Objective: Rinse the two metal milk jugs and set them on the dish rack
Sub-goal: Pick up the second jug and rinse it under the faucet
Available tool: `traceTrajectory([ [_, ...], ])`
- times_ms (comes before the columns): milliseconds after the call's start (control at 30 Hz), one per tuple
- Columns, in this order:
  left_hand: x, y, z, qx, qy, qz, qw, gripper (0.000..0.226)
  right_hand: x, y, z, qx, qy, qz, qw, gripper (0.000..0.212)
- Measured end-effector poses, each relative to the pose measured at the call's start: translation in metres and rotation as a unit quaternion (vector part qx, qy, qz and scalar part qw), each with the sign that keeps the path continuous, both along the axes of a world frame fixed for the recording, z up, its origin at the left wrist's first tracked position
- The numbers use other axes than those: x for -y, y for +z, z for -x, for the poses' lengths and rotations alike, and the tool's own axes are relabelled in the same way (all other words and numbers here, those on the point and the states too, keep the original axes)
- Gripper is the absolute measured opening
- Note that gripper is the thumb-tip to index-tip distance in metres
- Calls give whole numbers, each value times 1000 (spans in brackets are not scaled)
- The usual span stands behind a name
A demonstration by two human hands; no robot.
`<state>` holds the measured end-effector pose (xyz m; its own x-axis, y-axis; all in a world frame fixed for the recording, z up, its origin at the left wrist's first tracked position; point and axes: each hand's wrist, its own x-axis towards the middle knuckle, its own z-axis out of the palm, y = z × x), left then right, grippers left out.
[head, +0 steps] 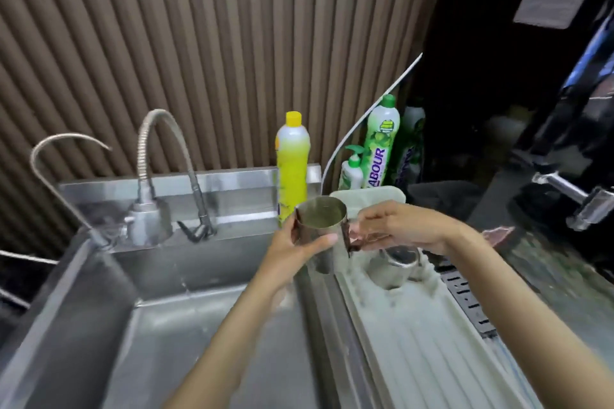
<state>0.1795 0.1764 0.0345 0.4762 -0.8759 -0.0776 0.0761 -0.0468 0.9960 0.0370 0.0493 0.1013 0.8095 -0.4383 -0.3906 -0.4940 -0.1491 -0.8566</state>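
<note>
On the dish rack (415, 325), the second milk jug (397, 267) is partly hidden behind the right hand (398, 226) (mouth up or down cannot be told). Over the rack's left edge, the held milk jug (320, 222) has its handle mostly covered by that hand, and the left hand (295, 246) has its fingers out of sight behind the jug's wall. Behind the rack, the yellow detergent bottle (292, 163) has its base hidden by the held milk jug, and the green detergent bottle (382, 139) loses its label's first letter behind the pump bottle (352, 173). The rack's near end is cut off. Right of the rack, a dark machine (571, 143) is blurred.
</note>
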Motion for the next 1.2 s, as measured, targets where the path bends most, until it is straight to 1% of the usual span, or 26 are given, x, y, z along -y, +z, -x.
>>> traceTrajectory([
  [67, -22, -17, -21, -15, 43, -15, 999, 50, -13, -21, -33, 4, 20, -1, 1000, 12],
  [133, -43, -32, -38, -24, 84, -30, 996, 41, -29, -47, -62, 24, 29, -4, 999, 7],
  [233, -73, -49, -60, -24, 139, -56, 988, 44, -55, -87, -100, 63, 13, -28, 998, 8],
  [300, -89, -54, -74, -12, 170, -71, 983, 57, -74, -106, -121, 97, -16, -39, 994, 13],
  [367, -102, -58, -86, 17, 200, -83, 976, 75, -89, -118, -137, 129, -36, -18, 991, 15],
  [400, -108, -61, -92, 29, 214, -86, 973, 76, -97, -122, -143, 143, -41, -5, 989, 12],
  [467, -121, -68, -103, 75, 236, -93, 964, 67, -112, -130, -155, 171, -55, 10, 984, 5],
  [567, -137, -62, -110, 170, 228, -91, 954, 63, -132, -142, -167, 195, -87, 52, 976, 9],
  [667, -146, -53, -115, 269, 228, -109, 929, 72, -148, -141, -178, 220, -109, 62, 967, 12],
  [733, -151, -51, -120, 300, 229, -124, 918, 80, -157, -133, -183, 237, -127, 45, 962, 15],
  [800, -155, -51, -128, 312, 222, -136, 914, 83, -163, -126, -185, 234, -134, 65, 961, 17],
  [833, -157, -52, -130, 310, 220, -145, 913, 81, -165, -123, -185, 219, -130, 89, 963, 17],
  [900, -158, -52, -133, 270, 214, -172, 923, 75, -166, -115, -183, 184, -102, 149, 966, 21],
  [967, -156, -55, -132, 195, 181, -172, 949, 67, -163, -104, -180, 134, -63, 246, 958, 28],
  [1033, -153, -63, -134, 110, 130, -137, 976, 60, -160, -92, -178, 83, -43, 324, 942, 33],
  [1100, -149, -71, -136, 43, 94, -96, 990, 62, -159, -85, -176, 64, -50, 347, 934, 32],
  [1133, -148, -72, -136, 28, 89, -74, 993, 60, -159, -83, -176, 62, -59, 346, 934, 31],
  [1200, -143, -75, -138, 21, 108, -35, 993, 60, -157, -82, -174, 82, -84, 310, 943, 29],
])
